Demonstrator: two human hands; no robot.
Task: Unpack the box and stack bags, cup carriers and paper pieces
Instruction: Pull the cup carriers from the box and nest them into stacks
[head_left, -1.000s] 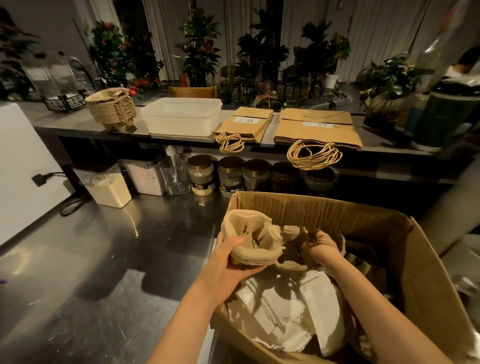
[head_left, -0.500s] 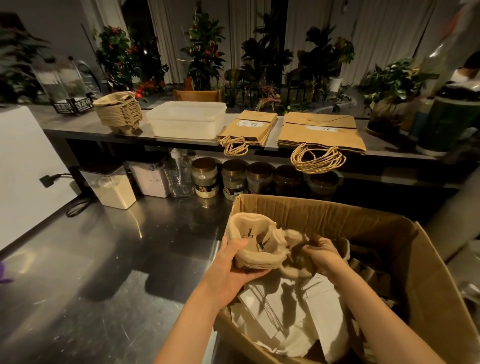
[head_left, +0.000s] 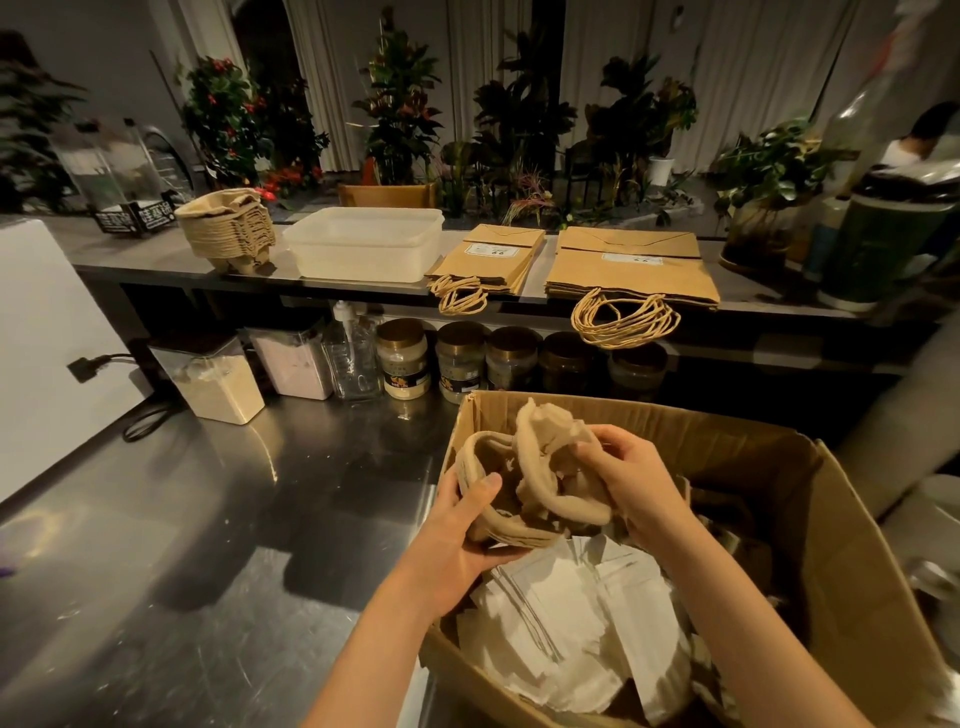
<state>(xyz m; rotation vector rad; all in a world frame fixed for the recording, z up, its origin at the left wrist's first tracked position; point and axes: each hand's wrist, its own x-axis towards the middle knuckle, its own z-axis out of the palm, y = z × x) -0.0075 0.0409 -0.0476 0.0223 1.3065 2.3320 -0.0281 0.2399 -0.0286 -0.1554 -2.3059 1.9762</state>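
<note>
In the box (head_left: 857, 571), nearest, a loose heap of white paper pieces (head_left: 561, 613) lies unsorted, so that part looks not yet begun. Just above it both hands work on cup carriers (head_left: 540, 467). The left hand (head_left: 457, 540) has its grip closed under one, thumb over the rim. The right hand (head_left: 634, 483) pinches a second, tilted into the first. Whether each is a single carrier or a few nested ones is hard to tell. The box's right side is dark and may hide more. Beyond, on the far table (head_left: 130, 249), a carrier stack (head_left: 226, 231) stands left of a tub (head_left: 363, 241), and a small bag stack (head_left: 488, 257) and a large bag stack (head_left: 631, 265) lie flat to its right. Bags seem done, carriers nearly so, and paper is left.
</note>
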